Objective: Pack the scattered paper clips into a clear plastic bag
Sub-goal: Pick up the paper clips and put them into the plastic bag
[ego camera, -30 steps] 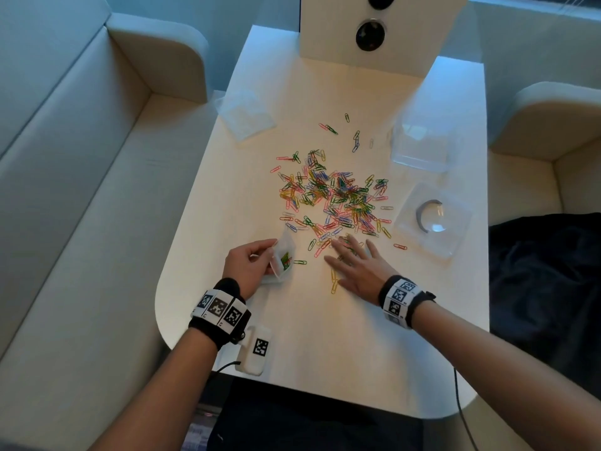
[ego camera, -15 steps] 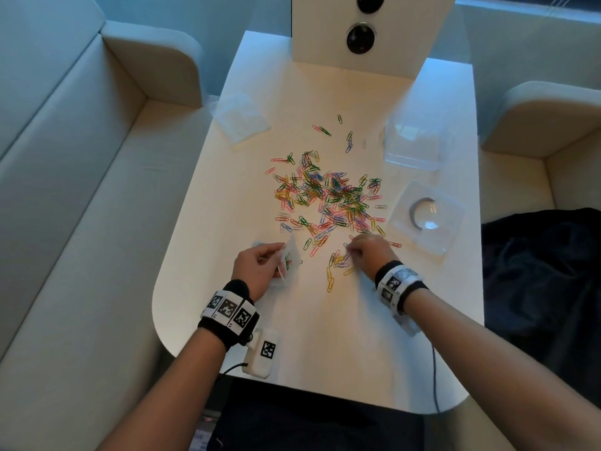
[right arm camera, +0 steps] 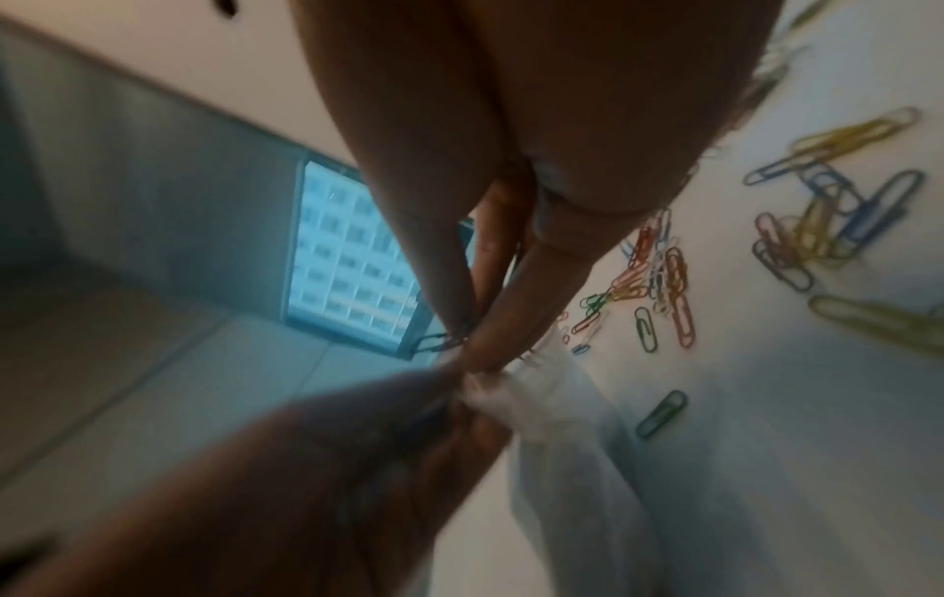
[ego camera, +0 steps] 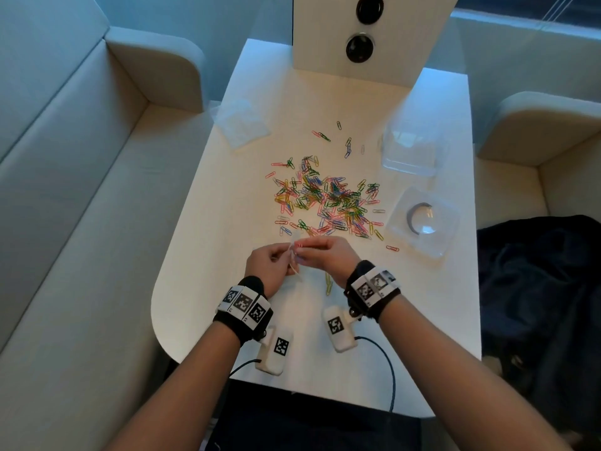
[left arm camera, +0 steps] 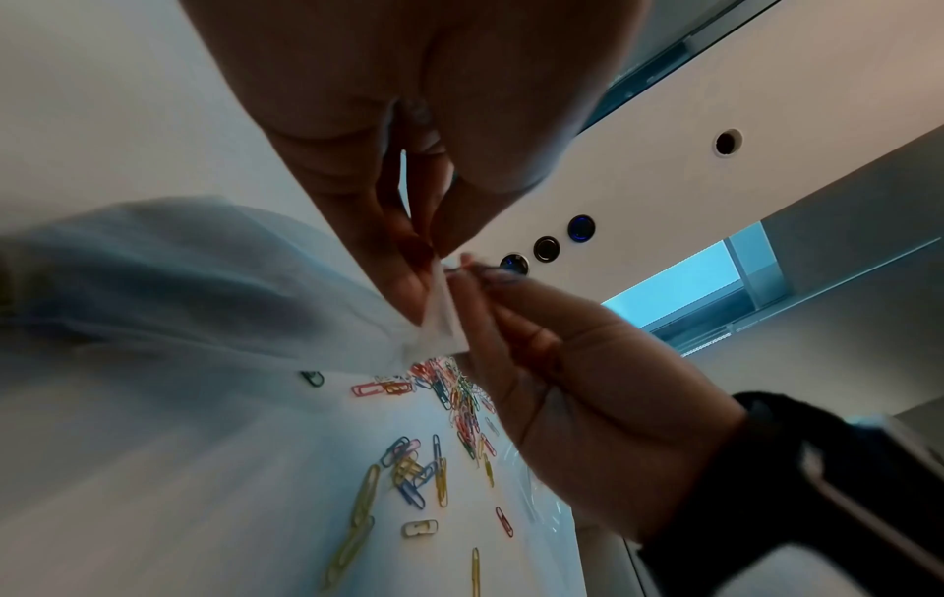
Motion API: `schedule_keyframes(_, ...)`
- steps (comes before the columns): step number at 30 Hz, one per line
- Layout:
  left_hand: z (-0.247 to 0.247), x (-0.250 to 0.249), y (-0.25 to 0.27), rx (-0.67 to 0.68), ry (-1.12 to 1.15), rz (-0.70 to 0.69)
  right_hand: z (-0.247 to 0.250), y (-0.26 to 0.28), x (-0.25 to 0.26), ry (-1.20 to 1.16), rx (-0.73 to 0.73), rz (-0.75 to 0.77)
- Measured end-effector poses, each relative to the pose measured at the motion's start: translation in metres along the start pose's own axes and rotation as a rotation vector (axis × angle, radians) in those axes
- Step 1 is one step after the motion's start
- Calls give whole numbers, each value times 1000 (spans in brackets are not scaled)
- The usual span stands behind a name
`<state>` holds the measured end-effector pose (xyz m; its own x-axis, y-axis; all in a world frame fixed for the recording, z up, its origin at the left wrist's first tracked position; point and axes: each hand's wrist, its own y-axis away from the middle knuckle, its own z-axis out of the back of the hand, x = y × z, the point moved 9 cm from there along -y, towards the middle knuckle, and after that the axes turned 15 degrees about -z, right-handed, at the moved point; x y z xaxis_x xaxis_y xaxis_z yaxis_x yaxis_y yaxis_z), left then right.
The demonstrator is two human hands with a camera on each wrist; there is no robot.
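Several coloured paper clips [ego camera: 325, 200] lie scattered in a pile mid-table. In front of the pile, my left hand [ego camera: 287, 254] pinches the mouth of a small clear plastic bag [ego camera: 295, 258], which hangs above the table. My right hand [ego camera: 300, 250] pinches a few paper clips [right arm camera: 434, 342] right at the bag's opening, touching the left fingers. The left wrist view shows the bag [left arm camera: 439, 319] held between both hands, with loose clips [left arm camera: 424, 472] on the table below. What the bag holds is hidden.
Spare clear bags [ego camera: 240, 122] lie at the table's far left. A clear plastic box [ego camera: 409, 148] and its lid [ego camera: 422, 219] sit at the right. A white panel [ego camera: 325, 43] stands at the back. A few yellow clips [ego camera: 328, 284] lie under my right wrist. Dark cloth [ego camera: 536, 288] covers the right seat.
My right hand closed on clips at the pile's near edge, lifted them and moved left to the bag. My left hand raised the bag off the table.
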<state>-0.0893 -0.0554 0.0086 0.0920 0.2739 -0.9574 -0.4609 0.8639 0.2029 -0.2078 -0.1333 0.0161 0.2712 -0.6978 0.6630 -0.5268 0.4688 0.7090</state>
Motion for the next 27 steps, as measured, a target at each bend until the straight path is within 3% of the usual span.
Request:
schedule_keyframes(5, 10, 5, -1, -44, -24, -4, -3, 1, 15, 580, -344, 142)
schedule_keyframes(8, 11, 7, -1, -41, -22, -11, -19, 4, 21, 826, -349, 188)
schedule_keyframes(13, 11, 7, -2, -44, 13, -4, -22, 11, 27, 911, -303, 252)
schedule_keyframes(16, 15, 10, -5, -55, 27, -1, 14, 24, 30, 761, -376, 298)
schedule_keyframes(18, 20, 15, -7, -55, 25, 16, 66, 33, 19, 763, -586, 208)
schedule_keyframes(19, 22, 18, -7, -51, 26, 33, 94, 36, 3, 832, -682, 75)
schedule_keyframes(21, 25, 22, -7, -49, 37, 55, 134, 40, -40, 936, -724, -242)
schedule_keyframes(22, 26, 23, -8, -49, 38, 62, 143, 41, -58, 941, -708, -314)
schedule_keyframes(27, 28, 23, -8, -34, 43, 89, 125, 18, -62, 934, -719, -135)
